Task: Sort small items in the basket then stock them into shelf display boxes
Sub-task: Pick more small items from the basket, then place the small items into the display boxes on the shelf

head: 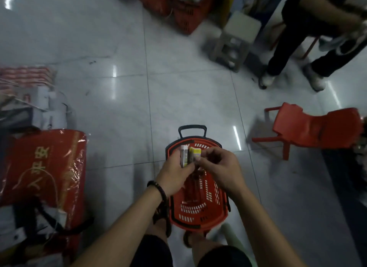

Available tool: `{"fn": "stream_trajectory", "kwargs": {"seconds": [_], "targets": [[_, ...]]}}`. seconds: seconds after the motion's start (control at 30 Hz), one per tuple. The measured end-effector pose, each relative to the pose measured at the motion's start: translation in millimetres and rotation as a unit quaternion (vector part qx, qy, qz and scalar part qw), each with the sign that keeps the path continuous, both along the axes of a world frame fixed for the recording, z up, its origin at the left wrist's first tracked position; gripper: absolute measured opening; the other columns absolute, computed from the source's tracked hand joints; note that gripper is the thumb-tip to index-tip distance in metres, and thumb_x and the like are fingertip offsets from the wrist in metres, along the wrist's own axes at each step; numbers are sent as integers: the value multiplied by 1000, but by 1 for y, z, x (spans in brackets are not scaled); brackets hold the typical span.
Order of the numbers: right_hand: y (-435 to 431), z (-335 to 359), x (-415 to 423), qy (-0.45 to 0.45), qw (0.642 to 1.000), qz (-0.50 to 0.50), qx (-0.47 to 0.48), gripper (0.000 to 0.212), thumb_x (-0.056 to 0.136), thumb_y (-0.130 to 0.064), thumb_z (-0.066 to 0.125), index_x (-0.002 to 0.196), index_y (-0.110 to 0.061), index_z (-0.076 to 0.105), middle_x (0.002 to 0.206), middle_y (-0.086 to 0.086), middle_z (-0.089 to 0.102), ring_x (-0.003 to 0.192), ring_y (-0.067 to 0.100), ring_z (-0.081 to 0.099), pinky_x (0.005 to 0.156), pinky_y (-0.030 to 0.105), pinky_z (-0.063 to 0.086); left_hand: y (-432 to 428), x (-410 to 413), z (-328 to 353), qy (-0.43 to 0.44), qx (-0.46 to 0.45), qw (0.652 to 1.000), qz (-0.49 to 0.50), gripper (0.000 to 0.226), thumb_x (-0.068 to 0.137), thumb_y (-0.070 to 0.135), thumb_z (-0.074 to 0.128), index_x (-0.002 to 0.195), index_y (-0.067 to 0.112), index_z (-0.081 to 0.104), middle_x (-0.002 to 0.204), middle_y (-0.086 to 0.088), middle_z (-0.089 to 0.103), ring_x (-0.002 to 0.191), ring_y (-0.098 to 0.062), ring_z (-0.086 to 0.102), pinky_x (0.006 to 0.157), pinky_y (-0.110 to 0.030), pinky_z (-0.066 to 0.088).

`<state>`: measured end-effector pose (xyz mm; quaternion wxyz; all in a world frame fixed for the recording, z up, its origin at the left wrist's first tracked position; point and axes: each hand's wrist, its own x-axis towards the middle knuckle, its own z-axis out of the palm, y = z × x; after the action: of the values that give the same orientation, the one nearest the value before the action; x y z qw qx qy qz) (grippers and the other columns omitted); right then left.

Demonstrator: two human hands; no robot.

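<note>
A red shopping basket with a black handle stands on the floor between my knees. More dark, thin items lie inside it, blurred. Above its far end my left hand grips a small bunch of slim tubes, one white-capped and clear, one with yellow. My right hand is beside it and pinches a small yellow-topped item at the bunch's right side. Both hands touch the bunch.
A red gift bag and stacked boxes lie at the left. A red plastic chair stands at the right, a white stool and red baskets at the back. Another person's legs stand at the upper right.
</note>
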<state>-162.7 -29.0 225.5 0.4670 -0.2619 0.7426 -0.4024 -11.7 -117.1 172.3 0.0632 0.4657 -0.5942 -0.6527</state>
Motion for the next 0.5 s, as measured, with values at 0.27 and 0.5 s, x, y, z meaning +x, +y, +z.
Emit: {"fn": "stream_trajectory", "kwargs": {"seconds": [0.27,0.5], "targets": [[-12,129,61,-58,994,50,-78,14,95,-6,74,83,1,72,76,8,75,72,20,69,68,33,56,24,78,159,165,138,962,166,27,110,17,50,132,3,56,127,-28,68,103,-41,72,89,-52,61],[-22,198,163,-126,956,240,-113,17,102,-17,70,98,-1,74,79,12,73,70,24,63,60,35,45,84,197,240,195,77,911,354,30,107,16,58,129,-5,54,105,-17,70,83,-31,70,68,-37,57]]}}
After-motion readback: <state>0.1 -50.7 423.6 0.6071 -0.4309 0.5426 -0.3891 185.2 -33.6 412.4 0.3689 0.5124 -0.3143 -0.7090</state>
